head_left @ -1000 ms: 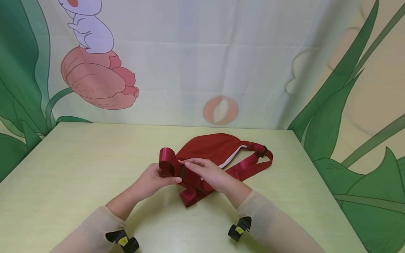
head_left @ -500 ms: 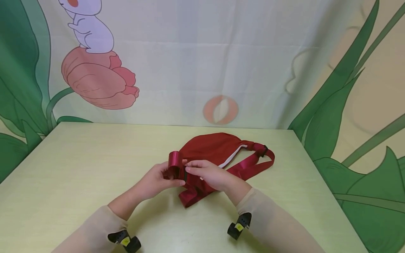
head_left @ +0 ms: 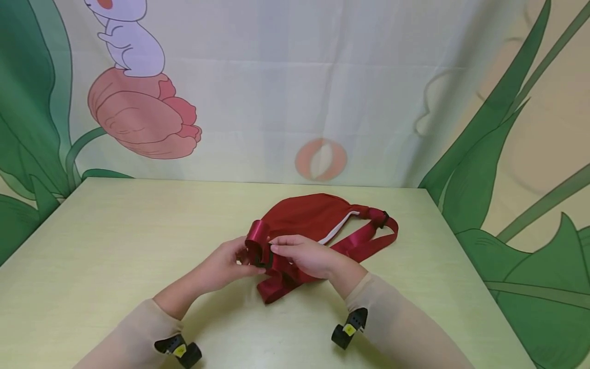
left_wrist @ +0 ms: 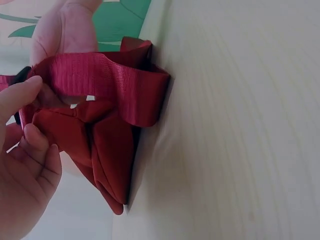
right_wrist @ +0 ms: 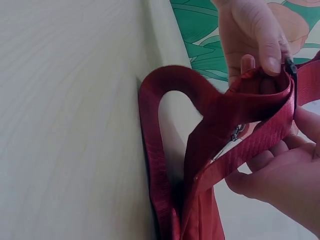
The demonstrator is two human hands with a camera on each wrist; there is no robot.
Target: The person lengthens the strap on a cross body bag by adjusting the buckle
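A red waist bag (head_left: 309, 215) with a white-edged zip lies on the table, its satin strap (head_left: 359, 241) looped in front of it. My left hand (head_left: 228, 264) holds the strap at a black strap slider (right_wrist: 291, 70), thumb toward me. A curled strap loop (head_left: 256, 236) stands up above those fingers. From the other side my right hand (head_left: 306, 254) pinches the strap at the same slider, thumb and fingertips close to the left hand's. In the right wrist view the zip pull (right_wrist: 237, 133) shows between strap layers. The fingers partly hide the slider.
A second black strap fitting (head_left: 383, 219) sits at the bag's right end. The pale table (head_left: 138, 230) reaches back to a printed cloth backdrop (head_left: 258, 102). Each sleeve carries a small black camera (head_left: 349, 329) at the wrist.
My left hand and the curled strap loop have shifted slightly right, toward my right hand. The slider has tilted between the fingers. The bag body has barely moved.
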